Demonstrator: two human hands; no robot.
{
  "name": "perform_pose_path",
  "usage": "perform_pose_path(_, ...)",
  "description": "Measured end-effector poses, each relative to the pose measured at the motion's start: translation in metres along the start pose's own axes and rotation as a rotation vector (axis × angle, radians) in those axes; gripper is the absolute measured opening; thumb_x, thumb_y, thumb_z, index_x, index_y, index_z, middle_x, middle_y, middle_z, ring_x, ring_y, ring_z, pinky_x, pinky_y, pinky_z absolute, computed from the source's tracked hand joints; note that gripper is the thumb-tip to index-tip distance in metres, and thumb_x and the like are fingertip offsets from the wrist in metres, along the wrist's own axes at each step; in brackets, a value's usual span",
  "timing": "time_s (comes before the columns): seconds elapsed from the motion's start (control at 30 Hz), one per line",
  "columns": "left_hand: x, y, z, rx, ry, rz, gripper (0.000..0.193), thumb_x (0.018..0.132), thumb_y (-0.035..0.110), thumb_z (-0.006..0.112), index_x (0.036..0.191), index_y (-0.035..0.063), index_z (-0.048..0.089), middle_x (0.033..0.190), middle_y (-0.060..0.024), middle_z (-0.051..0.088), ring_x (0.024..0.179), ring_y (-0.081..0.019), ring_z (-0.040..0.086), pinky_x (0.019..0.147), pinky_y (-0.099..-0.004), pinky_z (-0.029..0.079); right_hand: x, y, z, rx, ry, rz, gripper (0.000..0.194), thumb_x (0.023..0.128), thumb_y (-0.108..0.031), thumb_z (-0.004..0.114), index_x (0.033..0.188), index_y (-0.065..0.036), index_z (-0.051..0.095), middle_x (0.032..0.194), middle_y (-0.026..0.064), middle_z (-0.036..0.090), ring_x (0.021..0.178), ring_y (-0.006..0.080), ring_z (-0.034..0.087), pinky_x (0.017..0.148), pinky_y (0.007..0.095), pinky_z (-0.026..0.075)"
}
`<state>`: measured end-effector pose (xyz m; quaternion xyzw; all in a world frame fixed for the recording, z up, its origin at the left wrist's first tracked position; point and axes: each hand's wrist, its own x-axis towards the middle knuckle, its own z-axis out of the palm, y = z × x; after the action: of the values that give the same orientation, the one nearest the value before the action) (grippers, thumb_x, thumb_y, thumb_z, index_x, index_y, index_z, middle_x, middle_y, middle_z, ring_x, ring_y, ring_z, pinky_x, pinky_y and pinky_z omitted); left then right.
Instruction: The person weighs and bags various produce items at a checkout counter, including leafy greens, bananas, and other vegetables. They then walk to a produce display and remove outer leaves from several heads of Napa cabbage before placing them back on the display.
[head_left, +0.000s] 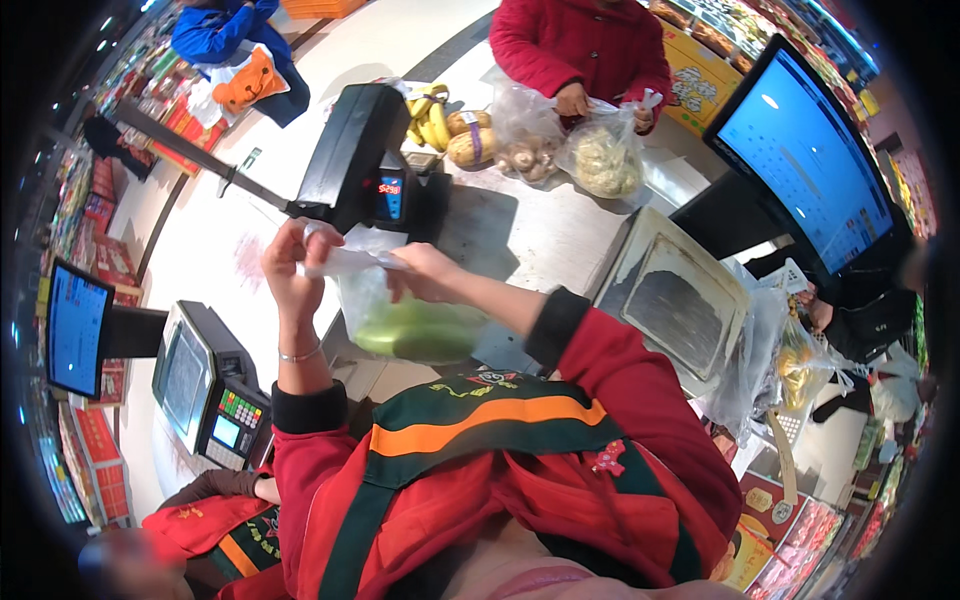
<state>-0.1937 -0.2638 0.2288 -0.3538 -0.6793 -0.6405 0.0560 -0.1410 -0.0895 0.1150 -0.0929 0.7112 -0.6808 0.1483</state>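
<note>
A clear plastic bag (346, 289) with a long green vegetable (409, 331) inside hangs close in front of my apron. My left hand (296, 259) is raised and grips the gathered top of the bag, fingers curled. Just to the right, my right hand (427, 271) pinches the bag's neck; some of its fingers are hidden behind the plastic. The plastic is stretched between both hands above the vegetable. Directly beyond them stands a black device with a lit red number display (389, 187).
A flat weighing scale (667, 289) and a blue-screened monitor (806, 154) stand at right. Bananas (429, 120), net-wrapped potatoes or melons (472, 139), bagged mushrooms (529, 154) and bagged cauliflower (604, 161) lie ahead, before a person in red. Another scale (187, 375) stands left, near a co-worker.
</note>
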Motion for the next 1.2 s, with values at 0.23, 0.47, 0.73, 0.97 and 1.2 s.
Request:
perform_pose_path(0.23, 0.034, -0.026, 0.106, -0.357, -0.623, -0.156, 0.048, 0.072, 0.017, 0.076, 0.112, 0.0004, 0.056, 0.127, -0.0147, 0.053, 0.117, -0.0221, 0.050, 0.100, -0.0356, 0.038, -0.232, -0.053, -0.112, 0.191, 0.478, -0.081, 0.026, 0.092, -0.024, 0.051, 0.094, -0.001, 0.061, 0.083, 0.0064, 0.066, 0.071, 0.0156, 0.062, 0.061, 0.0269, 0.046)
perform_pose_path(0.47, 0.144, -0.163, 0.256, 0.556, -0.124, -0.130, 0.081, 0.064, 0.027, 0.082, 0.132, 0.0099, 0.042, 0.114, -0.0207, 0.055, 0.111, -0.0348, 0.051, 0.100, -0.0435, 0.038, -0.354, -0.011, -0.169, -0.737, 0.620, 0.102, 0.028, 0.072, -0.016, 0.071, 0.099, -0.012, 0.066, 0.103, 0.0084, 0.065, 0.102, 0.0277, 0.060, 0.087, 0.0433, 0.043)
perform_pose_path(0.73, 0.291, -0.265, 0.307, 0.861, -0.202, -0.448, 0.100, 0.061, 0.033, 0.080, 0.143, 0.0068, 0.028, 0.125, -0.0222, 0.055, 0.116, -0.0338, 0.055, 0.098, -0.0400, 0.043, -0.389, 0.027, -0.109, -1.244, 0.504, 0.338, 0.070, 0.070, -0.023, 0.074, 0.134, -0.022, 0.047, 0.149, 0.0117, 0.029, 0.139, 0.0363, 0.023, 0.109, 0.0610, 0.019)
perform_pose_path(0.97, 0.293, -0.322, 0.340, 0.299, -0.447, -0.386, 0.041, 0.075, 0.028, 0.075, 0.103, -0.0003, 0.067, 0.093, -0.0087, 0.068, 0.085, -0.0174, 0.062, 0.071, -0.0330, 0.046, -0.442, -0.058, -0.175, -0.466, 0.528, 0.312, 0.049, 0.077, -0.013, 0.071, 0.124, -0.010, 0.057, 0.136, 0.0100, 0.049, 0.130, 0.0273, 0.041, 0.107, 0.0401, 0.033)
perform_pose_path(1.2, 0.198, -0.240, 0.339, 0.100, -0.189, 0.149, 0.021, 0.091, 0.017, 0.057, 0.078, 0.0008, 0.053, 0.066, -0.0037, 0.049, 0.063, -0.0156, 0.047, 0.060, -0.0314, 0.039, -0.459, -0.104, -0.255, -1.151, 1.592, -0.157, 0.031, 0.079, -0.019, 0.070, 0.108, -0.009, 0.064, 0.133, 0.0130, 0.051, 0.119, 0.0310, 0.048, 0.099, 0.0421, 0.038)
